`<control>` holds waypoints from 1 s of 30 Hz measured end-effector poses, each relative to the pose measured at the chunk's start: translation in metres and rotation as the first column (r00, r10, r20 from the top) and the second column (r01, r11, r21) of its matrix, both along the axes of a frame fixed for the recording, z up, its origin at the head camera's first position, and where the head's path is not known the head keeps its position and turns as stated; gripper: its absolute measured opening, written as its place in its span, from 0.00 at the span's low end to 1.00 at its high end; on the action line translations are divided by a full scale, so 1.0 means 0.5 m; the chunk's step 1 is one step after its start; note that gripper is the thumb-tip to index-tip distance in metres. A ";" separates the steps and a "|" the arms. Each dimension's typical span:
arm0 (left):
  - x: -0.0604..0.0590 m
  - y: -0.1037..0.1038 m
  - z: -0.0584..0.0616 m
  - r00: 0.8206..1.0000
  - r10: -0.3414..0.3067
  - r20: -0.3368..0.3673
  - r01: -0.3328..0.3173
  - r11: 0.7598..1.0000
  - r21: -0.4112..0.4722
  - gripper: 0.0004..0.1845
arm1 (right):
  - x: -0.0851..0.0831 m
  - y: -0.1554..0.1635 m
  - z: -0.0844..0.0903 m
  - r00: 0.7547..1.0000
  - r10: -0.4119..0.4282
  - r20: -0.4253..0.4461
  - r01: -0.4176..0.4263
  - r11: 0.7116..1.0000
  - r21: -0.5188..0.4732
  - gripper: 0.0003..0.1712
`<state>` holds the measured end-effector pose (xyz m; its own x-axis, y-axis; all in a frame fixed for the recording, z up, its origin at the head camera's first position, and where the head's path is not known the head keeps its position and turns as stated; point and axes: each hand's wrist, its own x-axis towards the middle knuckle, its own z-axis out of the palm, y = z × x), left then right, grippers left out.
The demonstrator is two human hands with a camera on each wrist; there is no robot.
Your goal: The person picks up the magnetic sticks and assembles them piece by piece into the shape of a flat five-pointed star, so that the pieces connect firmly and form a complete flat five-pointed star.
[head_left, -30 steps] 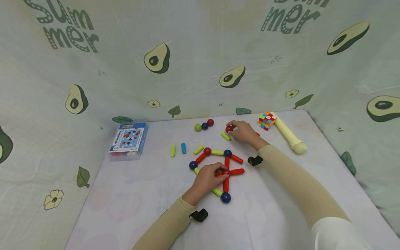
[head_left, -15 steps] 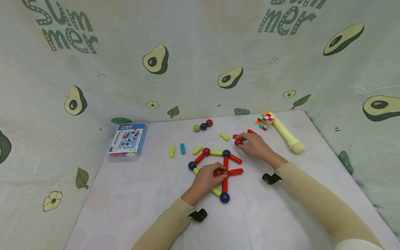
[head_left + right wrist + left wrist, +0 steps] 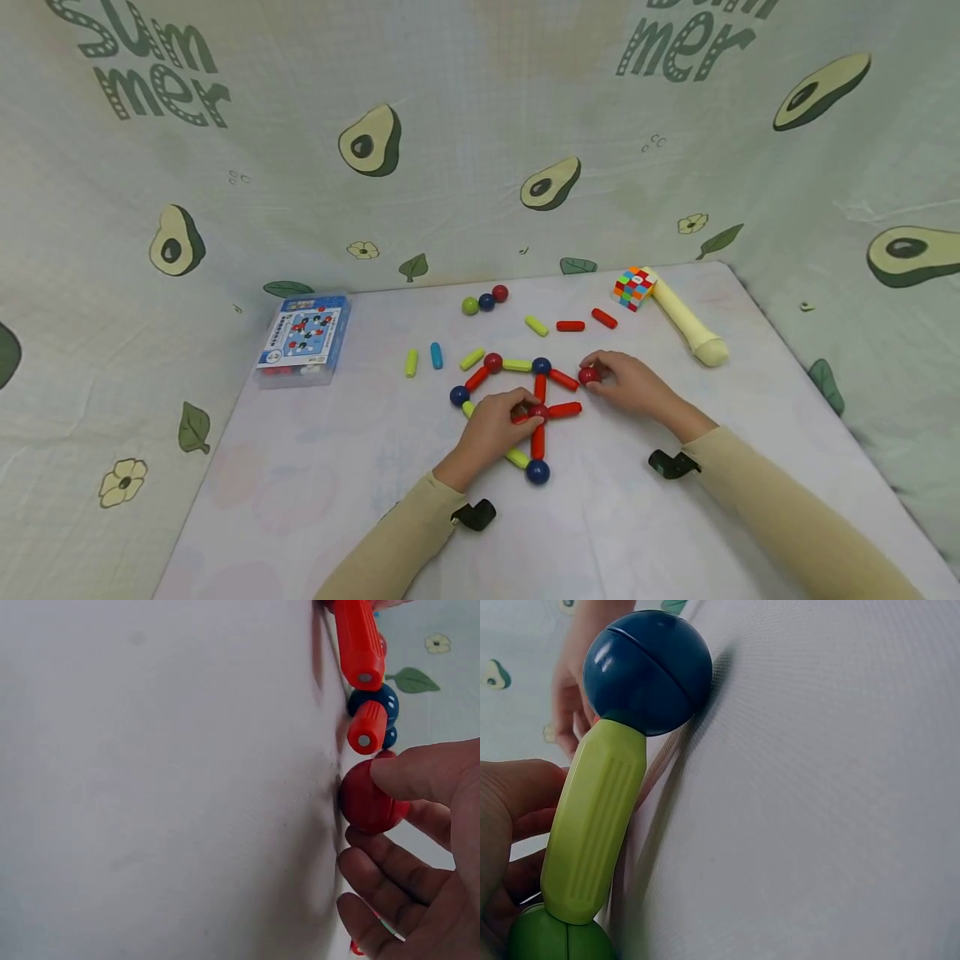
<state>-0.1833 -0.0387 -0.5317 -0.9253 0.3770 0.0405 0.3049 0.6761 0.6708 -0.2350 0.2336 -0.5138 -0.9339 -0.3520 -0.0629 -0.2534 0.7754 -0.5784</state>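
Note:
My left hand pinches the central red ball of a flat stick-and-ball figure on the table. Red sticks run out from that ball, one pointing right with a free end. A blue ball sits at the figure's near corner, joined to a lime stick that stands large in the left wrist view. My right hand holds a loose red ball between thumb and fingers. That ball is close beside the free end of another red stick, which slants from the upper blue ball.
Behind the figure lie loose red sticks, a lime stick, a blue stick and a short row of balls. A puzzle cube and a pale yellow club-shaped thing are back right; a boxed set is back left.
My right hand has brought the red ball from the back of the table toward me and right, to the slanted red stick's end. The left hand has stayed on the figure.

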 end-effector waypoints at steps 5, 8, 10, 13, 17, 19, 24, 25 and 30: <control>-0.001 0.000 0.001 1.000 0.001 0.002 -0.001 1.000 0.002 0.13 | 0.018 0.001 -0.006 0.999 -0.024 0.038 0.025 0.999 -0.027 0.20; 0.000 0.001 0.001 1.000 0.003 0.007 -0.003 1.000 -0.004 0.13 | 0.028 0.002 -0.009 0.998 -0.018 0.059 0.021 0.999 -0.045 0.20; 0.000 0.001 0.000 1.000 0.004 0.005 -0.003 1.000 -0.005 0.13 | 0.033 0.003 -0.010 0.998 0.005 0.062 -0.001 0.998 -0.062 0.20; 0.001 0.001 0.000 1.000 0.003 -0.005 -0.003 1.000 -0.001 0.13 | 0.038 0.003 -0.010 0.997 0.044 0.056 -0.039 0.995 -0.087 0.19; 0.001 0.001 0.000 1.000 0.003 -0.011 -0.003 1.000 0.001 0.13 | 0.038 0.003 -0.010 0.997 0.059 0.040 -0.055 0.993 -0.102 0.19; 0.000 0.000 0.000 1.000 0.004 -0.009 -0.004 1.000 -0.003 0.13 | 0.035 0.001 -0.010 0.998 0.047 0.043 -0.042 0.993 -0.110 0.19; 0.001 -0.001 0.001 1.000 0.005 -0.006 -0.005 1.000 -0.013 0.14 | 0.026 -0.011 -0.010 0.996 0.033 0.084 -0.022 0.991 -0.131 0.20; 0.001 -0.002 0.001 1.000 0.003 -0.007 -0.003 1.000 -0.014 0.14 | 0.026 -0.014 -0.008 0.995 0.034 0.095 -0.021 0.990 -0.138 0.21; -0.001 -0.002 -0.001 1.000 -0.013 -0.013 0.012 1.000 -0.012 0.14 | 0.026 -0.023 -0.003 0.991 0.047 0.127 -0.028 0.988 -0.149 0.22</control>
<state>-0.1838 -0.0396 -0.5322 -0.9199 0.3891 0.0481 0.3220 0.6799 0.6588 -0.2219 0.2220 -0.5154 -0.9072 -0.4008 -0.1281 -0.1956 0.6711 -0.7151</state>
